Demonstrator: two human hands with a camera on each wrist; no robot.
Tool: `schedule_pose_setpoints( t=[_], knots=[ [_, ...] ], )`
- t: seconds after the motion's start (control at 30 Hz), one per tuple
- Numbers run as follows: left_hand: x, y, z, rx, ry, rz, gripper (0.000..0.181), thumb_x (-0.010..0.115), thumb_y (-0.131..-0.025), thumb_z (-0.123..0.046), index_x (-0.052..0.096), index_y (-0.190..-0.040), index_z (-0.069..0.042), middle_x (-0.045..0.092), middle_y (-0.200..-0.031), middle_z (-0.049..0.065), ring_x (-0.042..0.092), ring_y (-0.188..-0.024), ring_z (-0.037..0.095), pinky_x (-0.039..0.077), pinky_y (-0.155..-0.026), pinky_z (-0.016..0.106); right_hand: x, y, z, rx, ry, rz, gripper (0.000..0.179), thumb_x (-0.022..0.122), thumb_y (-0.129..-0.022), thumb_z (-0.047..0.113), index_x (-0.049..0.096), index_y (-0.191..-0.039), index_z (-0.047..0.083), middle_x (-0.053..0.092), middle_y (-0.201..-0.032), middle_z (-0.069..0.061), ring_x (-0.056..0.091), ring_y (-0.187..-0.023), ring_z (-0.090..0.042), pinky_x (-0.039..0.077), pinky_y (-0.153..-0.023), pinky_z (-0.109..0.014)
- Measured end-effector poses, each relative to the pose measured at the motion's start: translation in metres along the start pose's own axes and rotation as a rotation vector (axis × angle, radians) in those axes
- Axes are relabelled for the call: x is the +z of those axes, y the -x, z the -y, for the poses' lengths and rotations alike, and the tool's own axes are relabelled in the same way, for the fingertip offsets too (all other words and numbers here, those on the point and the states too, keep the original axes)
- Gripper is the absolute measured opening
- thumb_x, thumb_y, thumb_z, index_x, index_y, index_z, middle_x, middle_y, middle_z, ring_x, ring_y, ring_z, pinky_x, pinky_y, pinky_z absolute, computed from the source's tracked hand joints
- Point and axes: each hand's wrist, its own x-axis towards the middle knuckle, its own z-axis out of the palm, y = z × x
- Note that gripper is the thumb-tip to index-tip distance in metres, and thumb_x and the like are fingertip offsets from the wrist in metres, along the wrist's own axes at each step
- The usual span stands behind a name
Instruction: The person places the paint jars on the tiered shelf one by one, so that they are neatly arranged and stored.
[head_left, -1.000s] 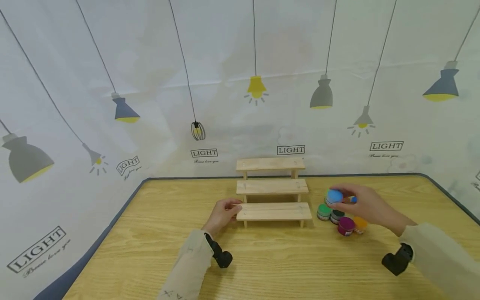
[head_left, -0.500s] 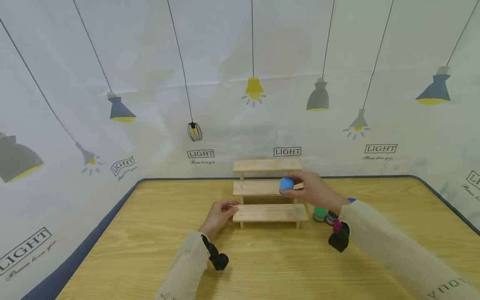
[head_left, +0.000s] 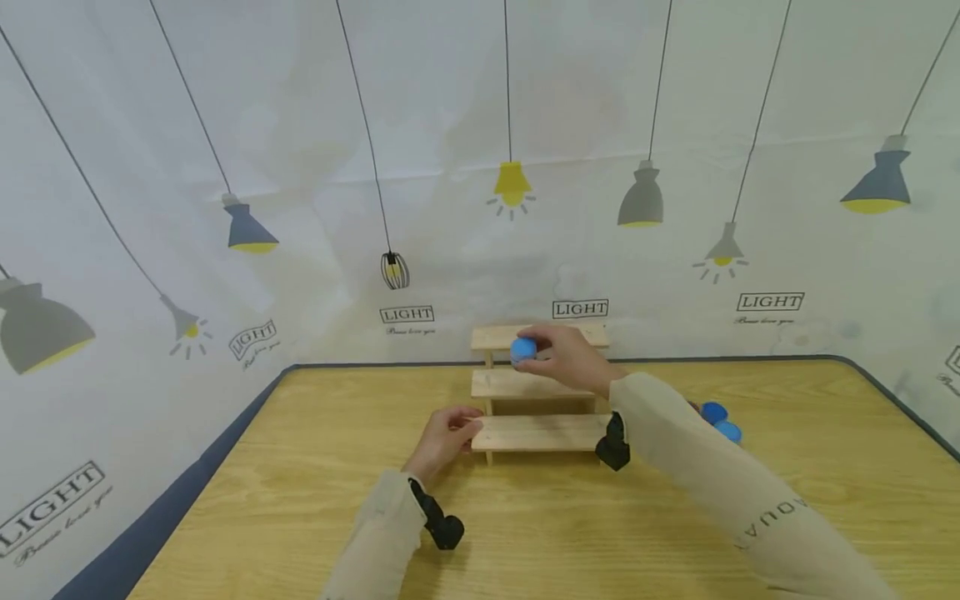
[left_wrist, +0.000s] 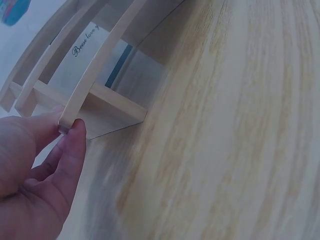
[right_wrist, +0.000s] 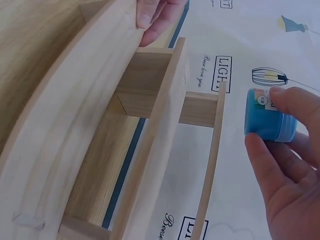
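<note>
The blue jar [head_left: 523,351], contents hidden, is shifting toward ten o'clock since the earlier frame; the right hand [head_left: 567,357] is pinching it, fingers [right_wrist: 262,162] parted to its width, near the top of the wooden rack [head_left: 542,432], whose lower nine-o'clock end the left hand [head_left: 444,437] is pinching.

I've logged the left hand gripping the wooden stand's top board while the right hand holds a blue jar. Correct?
Not quite: the left hand grips the bottom board, as the head view shows. The right hand does hold a blue jar.
</note>
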Motion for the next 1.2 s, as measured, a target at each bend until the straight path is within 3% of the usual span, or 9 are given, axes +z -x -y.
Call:
schedule_pose_setpoints(
  t=[0.37, 0.53, 0.73, 1.2],
  knots=[
    [-0.001, 0.017, -0.028, -0.002, -0.015, 0.004, 0.026, 0.050, -0.090, -0.005, 0.055, -0.111, 0.009, 0.055, -0.084, 0.020, 0.054, -0.065, 0.019, 0.049, -0.066, 0.042, 0.013, -0.036, -0.001, 0.045, 0.000, -0.078, 0.050, 0.066, -0.081, 0.017, 0.048, -0.123, -0.002, 0.057, -0.110, -0.016, 0.054, -0.099, -0.026, 0.044, -0.083, -0.038],
    [-0.001, 0.012, -0.017, 0.000, 0.012, 0.004, 0.027, 0.051, -0.090, -0.008, 0.056, -0.112, 0.007, 0.057, -0.089, 0.020, 0.055, -0.067, 0.021, 0.049, -0.065, 0.041, 0.019, -0.047, -0.005, 0.074, -0.046, -0.118, 0.049, 0.066, -0.080, 0.015, 0.048, -0.123, -0.003, 0.056, -0.110, -0.017, 0.054, -0.098, -0.026, 0.044, -0.082, -0.038],
    [0.002, 0.003, 0.000, 0.017, 0.000, -0.009, 0.026, 0.053, -0.089, -0.012, 0.058, -0.111, 0.003, 0.058, -0.085, 0.012, 0.053, -0.064, 0.014, 0.050, -0.061, 0.034, 0.023, -0.056, -0.008, 0.110, -0.080, -0.130, 0.050, 0.065, -0.080, 0.012, 0.047, -0.123, -0.005, 0.054, -0.112, -0.019, 0.053, -0.100, -0.028, 0.043, -0.083, -0.038],
    [0.002, 0.002, 0.000, -0.011, 0.004, -0.037, 0.025, 0.054, -0.089, -0.011, 0.060, -0.109, 0.002, 0.060, -0.083, 0.010, 0.052, -0.059, 0.012, 0.049, -0.059, 0.032, 0.036, -0.070, -0.019, 0.125, -0.092, -0.112, 0.050, 0.066, -0.080, 0.012, 0.047, -0.122, -0.007, 0.055, -0.111, -0.019, 0.053, -0.100, -0.028, 0.044, -0.083, -0.037]
  ],
)
